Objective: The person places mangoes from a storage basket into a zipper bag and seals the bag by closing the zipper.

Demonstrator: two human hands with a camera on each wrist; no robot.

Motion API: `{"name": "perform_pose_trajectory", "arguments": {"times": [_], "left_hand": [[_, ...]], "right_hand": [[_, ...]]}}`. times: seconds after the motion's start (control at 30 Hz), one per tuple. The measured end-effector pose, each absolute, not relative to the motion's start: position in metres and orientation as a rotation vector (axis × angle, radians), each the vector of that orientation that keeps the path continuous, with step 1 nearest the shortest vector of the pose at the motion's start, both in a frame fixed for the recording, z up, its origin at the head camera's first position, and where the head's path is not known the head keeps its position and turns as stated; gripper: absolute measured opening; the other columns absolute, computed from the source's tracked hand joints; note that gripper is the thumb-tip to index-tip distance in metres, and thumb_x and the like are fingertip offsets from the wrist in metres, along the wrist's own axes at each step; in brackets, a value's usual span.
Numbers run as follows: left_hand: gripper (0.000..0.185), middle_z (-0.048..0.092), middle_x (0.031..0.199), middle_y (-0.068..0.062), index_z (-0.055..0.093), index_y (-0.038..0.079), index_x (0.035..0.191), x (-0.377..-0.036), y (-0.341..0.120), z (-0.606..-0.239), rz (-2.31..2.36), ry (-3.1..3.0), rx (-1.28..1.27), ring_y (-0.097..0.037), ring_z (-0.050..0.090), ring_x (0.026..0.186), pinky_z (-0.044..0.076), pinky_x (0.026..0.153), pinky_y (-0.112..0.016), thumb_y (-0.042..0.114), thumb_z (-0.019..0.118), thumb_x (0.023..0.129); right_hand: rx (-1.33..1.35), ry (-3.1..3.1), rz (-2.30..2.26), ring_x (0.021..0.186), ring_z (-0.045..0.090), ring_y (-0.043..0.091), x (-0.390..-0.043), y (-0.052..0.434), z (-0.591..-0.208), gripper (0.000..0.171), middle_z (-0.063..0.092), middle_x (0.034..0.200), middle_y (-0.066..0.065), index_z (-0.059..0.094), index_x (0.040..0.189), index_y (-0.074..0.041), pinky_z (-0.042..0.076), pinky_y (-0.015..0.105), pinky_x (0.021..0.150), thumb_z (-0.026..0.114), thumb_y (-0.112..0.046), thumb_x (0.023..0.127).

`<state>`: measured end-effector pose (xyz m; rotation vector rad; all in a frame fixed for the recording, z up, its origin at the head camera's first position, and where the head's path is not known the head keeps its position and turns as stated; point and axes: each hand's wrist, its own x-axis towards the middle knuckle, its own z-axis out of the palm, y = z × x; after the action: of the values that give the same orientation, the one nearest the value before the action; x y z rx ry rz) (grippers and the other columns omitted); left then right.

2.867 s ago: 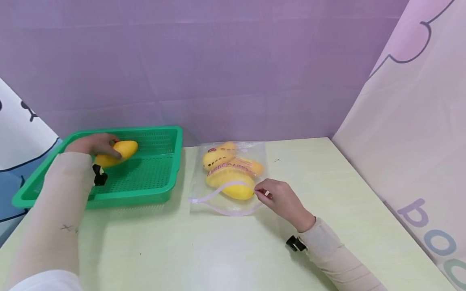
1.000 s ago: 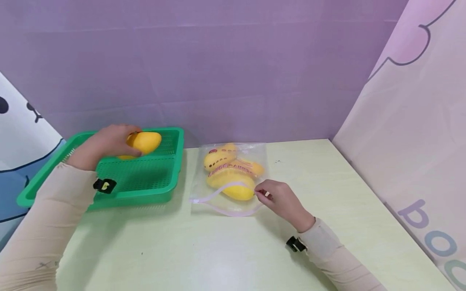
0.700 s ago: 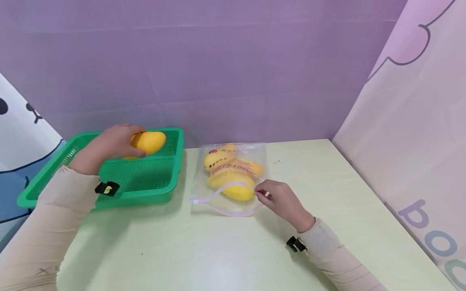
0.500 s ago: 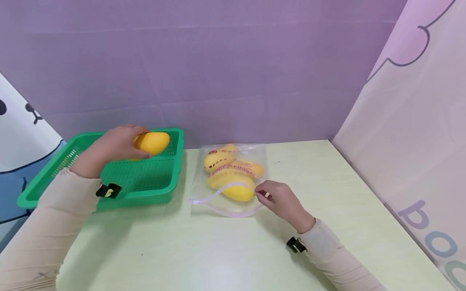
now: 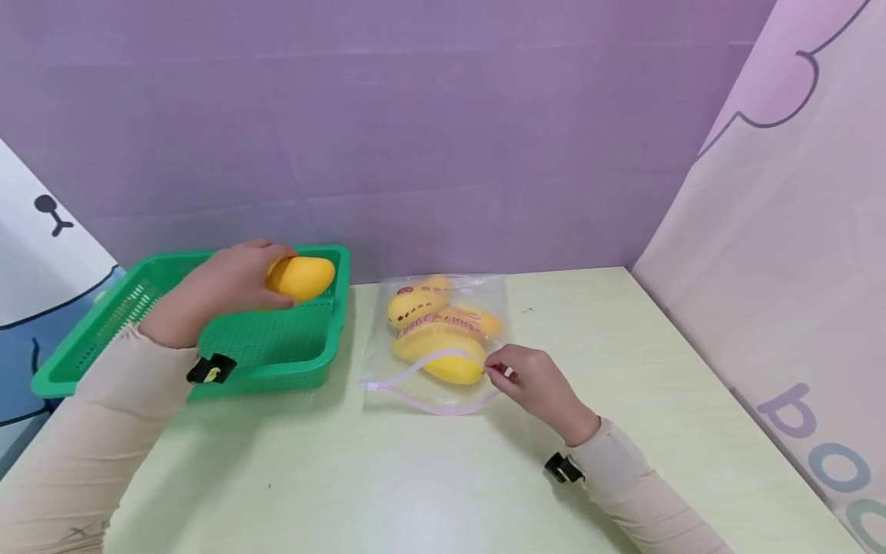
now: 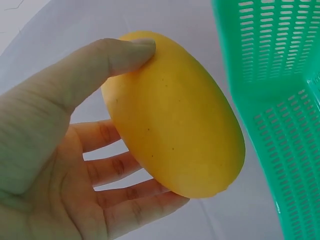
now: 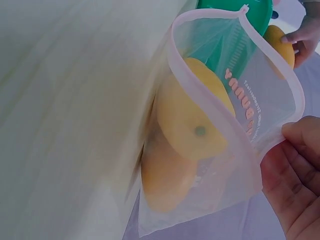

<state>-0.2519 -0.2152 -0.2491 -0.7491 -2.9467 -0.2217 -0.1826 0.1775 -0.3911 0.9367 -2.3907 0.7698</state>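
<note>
My left hand (image 5: 235, 281) grips a yellow mango (image 5: 306, 278) above the right part of the green basket (image 5: 284, 380). In the left wrist view the thumb lies across the mango's upper end and the fingers curl behind it. A clear zip bag (image 5: 443, 411) with a pink rim lies on the table, several yellow mangoes (image 5: 454, 368) inside. My right hand (image 5: 536, 388) pinches the right corner of its mouth between thumb and fingers. That mouth gapes towards me, as the right wrist view also shows. A white slider (image 5: 371, 385) sits at the mouth's left end.
The basket's perforated floor (image 5: 277, 335) shows under the left hand. A pale table (image 5: 415, 477) carries basket and bag. Behind rises a purple cloth (image 5: 443, 154); printed cloths (image 5: 782, 269) stand at both sides.
The left hand has lifted the mango from the basket's left part and carried it to the right, towards the bag. The right hand keeps its pinch on the bag's corner, nearly still.
</note>
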Motion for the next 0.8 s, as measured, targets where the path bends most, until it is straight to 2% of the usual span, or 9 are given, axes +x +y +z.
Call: {"name": "perform_pose_trajectory", "arguments": {"times": [0.43, 0.8], "left_hand": [[0.061, 0.057, 0.110, -0.015, 0.055, 0.004, 0.125, -0.235, -0.195, -0.249, -0.238, -2.899, -0.827, -0.028, 0.056, 0.083, 0.049, 0.073, -0.045, 0.025, 0.080, 0.072], [0.061, 0.056, 0.115, -0.014, 0.055, 0.004, 0.125, -0.219, -0.182, -0.254, -0.235, -2.892, -0.866, -0.029, 0.057, 0.089, 0.050, 0.078, -0.048, 0.026, 0.080, 0.073]], "right_hand": [[0.935, -2.391, 0.765, 0.067, 0.061, 0.008, -0.185, 0.179, -0.392, 0.006, 0.067, 0.078, 0.001, 0.070, 0.086, -0.002, 0.050, 0.015, 0.057, 0.071, 0.000, 0.080], [0.941, -2.380, 0.766, 0.067, 0.061, 0.007, -0.186, 0.177, -0.393, 0.007, 0.067, 0.079, 0.001, 0.070, 0.085, -0.003, 0.049, 0.014, 0.057, 0.071, 0.001, 0.079]]}}
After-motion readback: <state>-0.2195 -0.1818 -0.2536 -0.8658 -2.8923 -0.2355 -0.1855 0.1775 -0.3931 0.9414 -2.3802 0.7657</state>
